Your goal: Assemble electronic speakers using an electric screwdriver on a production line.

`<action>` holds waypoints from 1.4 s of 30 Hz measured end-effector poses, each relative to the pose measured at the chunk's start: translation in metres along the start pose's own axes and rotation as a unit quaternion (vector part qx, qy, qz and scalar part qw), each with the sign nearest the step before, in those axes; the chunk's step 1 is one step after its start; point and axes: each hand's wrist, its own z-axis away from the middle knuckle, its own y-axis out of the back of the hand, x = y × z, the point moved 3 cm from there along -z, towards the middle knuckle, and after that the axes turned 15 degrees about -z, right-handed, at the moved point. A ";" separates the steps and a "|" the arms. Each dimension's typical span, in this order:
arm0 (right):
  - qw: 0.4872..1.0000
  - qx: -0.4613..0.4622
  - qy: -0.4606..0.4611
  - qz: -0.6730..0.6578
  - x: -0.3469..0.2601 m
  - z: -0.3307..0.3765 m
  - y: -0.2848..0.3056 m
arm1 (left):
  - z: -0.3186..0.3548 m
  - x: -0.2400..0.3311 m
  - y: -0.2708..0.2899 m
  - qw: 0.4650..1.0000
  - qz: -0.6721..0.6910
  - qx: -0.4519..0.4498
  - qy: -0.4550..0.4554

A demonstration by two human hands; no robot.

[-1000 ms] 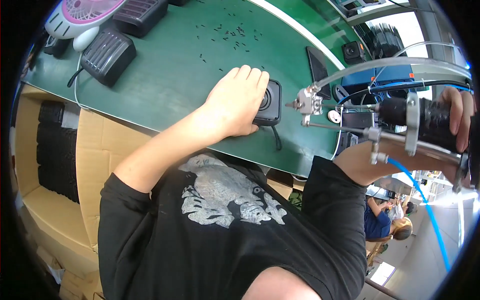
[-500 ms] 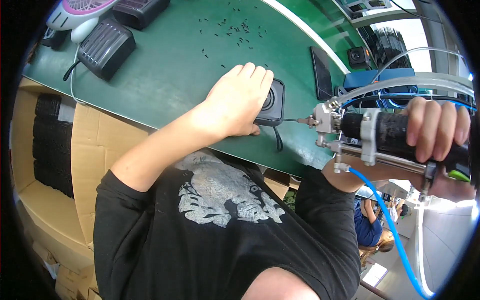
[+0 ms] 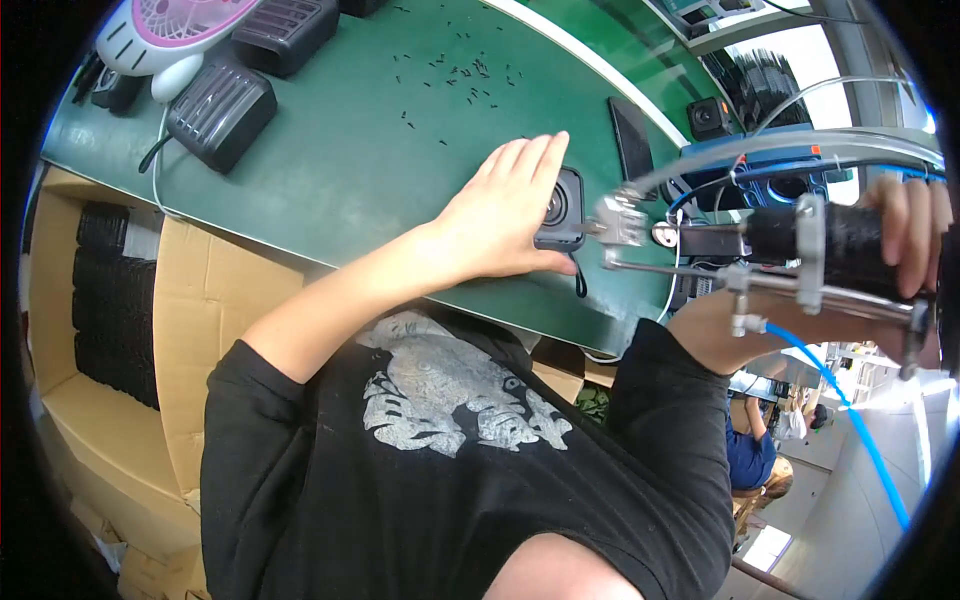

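My left hand lies over a small black square device with a round ringed face. Its fingers reach across the far side and the thumb presses along the near edge, holding the device on the green tabletop. A short black strap hangs from the device's near corner. My right hand is wrapped round the black body of a power screwdriver, lying sideways, with metal rods and hoses on it. The screwdriver's metal nose, blurred, points left at the device's right side; whether it touches cannot be made out.
Small black screws lie scattered beyond my left hand. A phone rests near the white table edge. At the far left stand black ribbed devices and a pink-and-white fan. A cardboard box with stacked black parts sits below the table.
The screwdriver's body has drawn back to the right, with a wider gap behind its nose block. My left hand and the device sit slightly further right in the picture; the view has shifted too.
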 end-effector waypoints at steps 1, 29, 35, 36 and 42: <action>0.997 0.008 0.064 -0.031 0.000 -0.003 -0.004 | 0.001 -0.001 0.003 1.000 0.000 -0.001 -0.003; 0.999 -0.034 -0.012 0.026 0.067 -0.016 0.025 | 0.017 -0.024 0.017 0.983 0.125 -0.103 0.085; 0.996 0.070 -0.046 0.032 0.083 -0.003 0.024 | 0.020 -0.023 0.015 0.988 0.122 -0.076 0.064; 0.996 0.076 -0.042 0.032 0.085 -0.002 0.024 | 0.020 -0.023 0.013 0.988 0.122 -0.076 0.061; 0.998 0.053 0.006 0.038 0.056 -0.010 0.021 | 0.020 -0.025 0.011 0.990 0.094 -0.089 0.063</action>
